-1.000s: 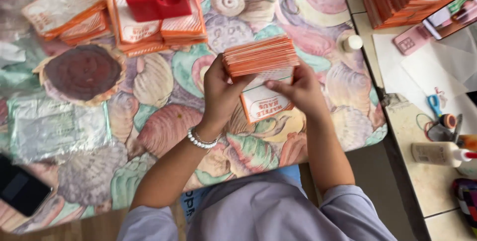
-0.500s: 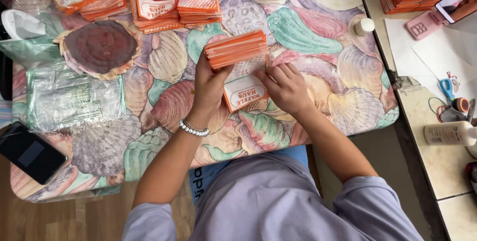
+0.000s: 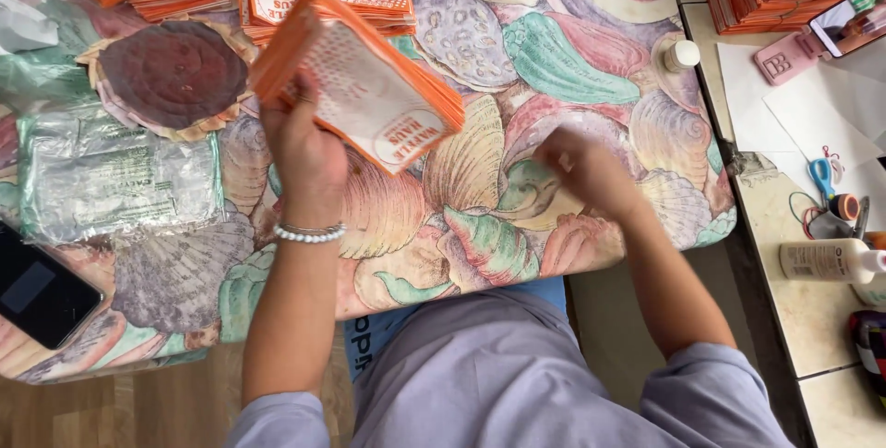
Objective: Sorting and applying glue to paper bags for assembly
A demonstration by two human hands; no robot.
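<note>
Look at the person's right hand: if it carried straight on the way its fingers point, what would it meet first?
Probably the shell-patterned tablecloth: the right hand is blurred, low over it, pointing up-left. Depth is unclear; further on lies the orange-edged bag stack in the left hand.

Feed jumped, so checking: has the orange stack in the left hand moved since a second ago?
Yes. The stack went from both hands over the cloth's middle toward the brown mat side; only the left hand holds it.

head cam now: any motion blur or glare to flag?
Head view: the right hand is smeared by motion blur; the left hand and its stack of orange-edged paper bags are sharper. Glare whitens the clear plastic packet at left. Lighting is even, shadows soft.
</note>
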